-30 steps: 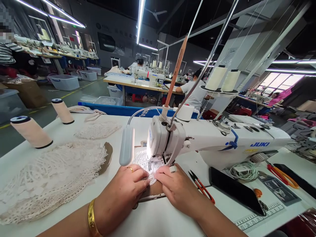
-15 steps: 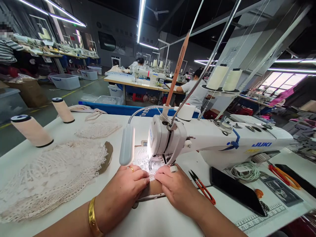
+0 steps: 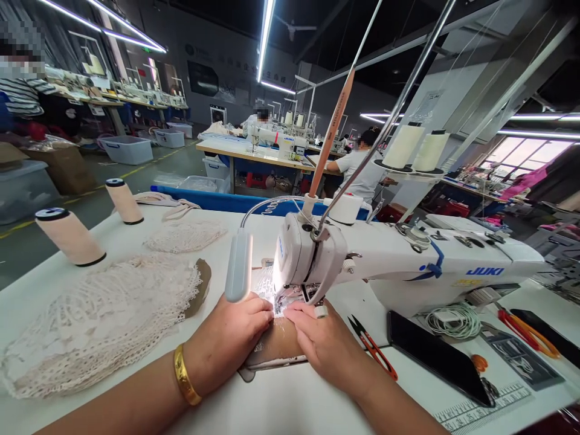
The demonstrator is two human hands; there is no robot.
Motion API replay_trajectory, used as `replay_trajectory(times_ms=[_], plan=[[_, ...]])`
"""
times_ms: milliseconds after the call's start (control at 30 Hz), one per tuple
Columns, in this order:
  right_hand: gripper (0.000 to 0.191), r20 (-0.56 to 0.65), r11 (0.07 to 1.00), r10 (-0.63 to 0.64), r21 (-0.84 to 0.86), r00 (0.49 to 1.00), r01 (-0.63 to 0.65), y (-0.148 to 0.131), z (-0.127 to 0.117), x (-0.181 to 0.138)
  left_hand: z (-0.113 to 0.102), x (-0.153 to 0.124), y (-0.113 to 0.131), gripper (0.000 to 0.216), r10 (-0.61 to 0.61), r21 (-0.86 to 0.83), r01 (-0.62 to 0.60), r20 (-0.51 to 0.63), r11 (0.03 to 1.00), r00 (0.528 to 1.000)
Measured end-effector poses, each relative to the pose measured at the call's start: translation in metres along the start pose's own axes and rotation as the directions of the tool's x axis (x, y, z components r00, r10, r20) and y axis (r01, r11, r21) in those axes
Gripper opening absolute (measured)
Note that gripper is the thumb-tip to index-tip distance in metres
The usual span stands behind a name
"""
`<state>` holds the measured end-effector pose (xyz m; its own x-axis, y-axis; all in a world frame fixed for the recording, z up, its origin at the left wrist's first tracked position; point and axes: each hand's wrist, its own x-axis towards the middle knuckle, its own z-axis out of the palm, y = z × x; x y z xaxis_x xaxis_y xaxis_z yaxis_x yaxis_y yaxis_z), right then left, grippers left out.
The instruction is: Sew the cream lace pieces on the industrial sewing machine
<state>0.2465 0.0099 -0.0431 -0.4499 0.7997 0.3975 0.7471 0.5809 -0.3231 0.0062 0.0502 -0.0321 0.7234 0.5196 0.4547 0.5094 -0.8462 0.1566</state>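
Note:
My left hand (image 3: 229, 344) and my right hand (image 3: 324, 344) lie side by side at the needle of a white Juki sewing machine (image 3: 385, 260). Both press fingertips down on a small piece of white lace over brown fabric (image 3: 276, 341), pinching it just in front of the presser foot (image 3: 290, 299). The left wrist wears a gold bangle. A ring shows on my right hand. A grey gooseneck lamp (image 3: 238, 266) hangs just left of the needle and lights the lace.
A pile of cream lace pieces (image 3: 104, 311) lies at left, with two thread cones (image 3: 70, 235) behind. Red thread snips (image 3: 374, 348), a black phone (image 3: 437, 356), coiled cable and orange scissors (image 3: 528, 329) lie right. Other workers sit at machines behind.
Both hands have slid forward toward the needle, feeding the lace under the presser foot; less lace shows in front of the machine now.

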Motion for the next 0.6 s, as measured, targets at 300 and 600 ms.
replay_trajectory(times_ms=[300,600], plan=[[0.041,-0.03,0.997,-0.044,-0.061,0.999,0.042,-0.001,-0.001,-0.003,-0.001,-0.009,-0.003,0.019,-0.206,0.079,0.208,-0.03,0.975,0.978],[0.033,0.016,0.953,-0.255,0.171,0.967,0.249,-0.014,-0.004,0.003,-0.028,-0.002,0.005,0.034,-0.152,-0.18,0.165,0.081,0.97,0.985]])
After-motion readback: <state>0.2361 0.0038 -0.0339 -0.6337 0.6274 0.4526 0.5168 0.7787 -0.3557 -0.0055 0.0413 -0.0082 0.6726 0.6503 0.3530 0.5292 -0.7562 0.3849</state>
